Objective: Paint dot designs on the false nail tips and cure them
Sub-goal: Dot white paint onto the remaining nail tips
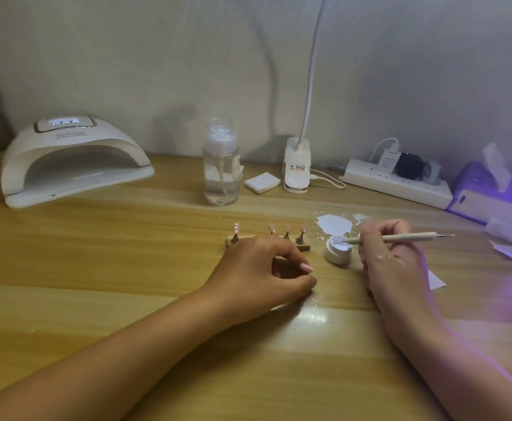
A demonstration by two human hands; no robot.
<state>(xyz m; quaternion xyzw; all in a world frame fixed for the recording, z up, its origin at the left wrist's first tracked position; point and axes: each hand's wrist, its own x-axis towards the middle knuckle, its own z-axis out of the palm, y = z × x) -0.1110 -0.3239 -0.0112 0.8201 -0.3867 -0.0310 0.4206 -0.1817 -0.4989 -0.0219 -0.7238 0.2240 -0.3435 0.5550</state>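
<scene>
Pale wall [157, 56] behind a wooden table [97, 299]; curing lamp [72, 159] at far left. Left hand [257, 268] rests over the nail stand [301, 247], fingers curled, grip unclear. Right hand [391, 256] pinches a dotting pen [406, 237], tip in the white gel jar [335, 253]. Pink nail tips [236, 228] stand upright on the stand

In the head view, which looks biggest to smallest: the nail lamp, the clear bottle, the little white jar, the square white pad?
1. nail lamp
2. clear bottle
3. little white jar and square white pad: about alike; the jar is nearer the camera, so unranked.
</scene>
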